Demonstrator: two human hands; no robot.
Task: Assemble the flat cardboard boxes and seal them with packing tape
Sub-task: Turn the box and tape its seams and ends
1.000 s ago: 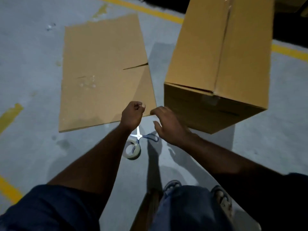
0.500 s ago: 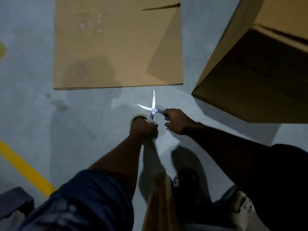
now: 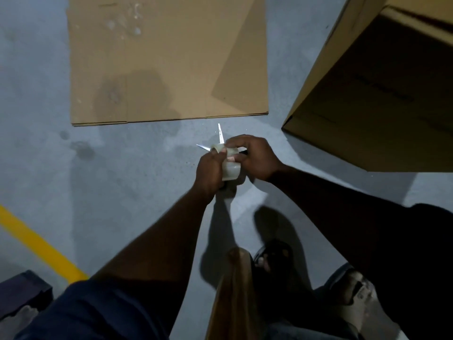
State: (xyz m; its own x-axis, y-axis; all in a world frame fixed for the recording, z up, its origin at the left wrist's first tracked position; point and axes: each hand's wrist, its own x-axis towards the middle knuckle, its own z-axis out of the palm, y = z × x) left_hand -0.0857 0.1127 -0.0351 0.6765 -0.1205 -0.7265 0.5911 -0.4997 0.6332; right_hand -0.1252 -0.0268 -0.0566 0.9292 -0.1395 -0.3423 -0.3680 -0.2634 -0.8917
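A clear roll of packing tape (image 3: 230,165) sits between both hands, lifted off the grey floor. My left hand (image 3: 209,171) grips the roll from the left. My right hand (image 3: 255,158) pinches the roll's top edge with thumb and fingers. Open scissors (image 3: 220,136) show their two blades just beyond the hands; their handles are hidden behind my right hand, and I cannot tell whether it holds them. A flat cardboard box (image 3: 169,57) lies on the floor ahead. An assembled cardboard box (image 3: 382,89) stands at the right.
A yellow floor line (image 3: 36,241) runs along the lower left. A dark object (image 3: 22,290) lies at the bottom left corner. A cardboard piece (image 3: 235,298) stands near my sandalled feet (image 3: 274,256).
Both hands dropped from the flat cardboard's edge to the tape and scissors. The tape roll has come up off the floor into both hands.
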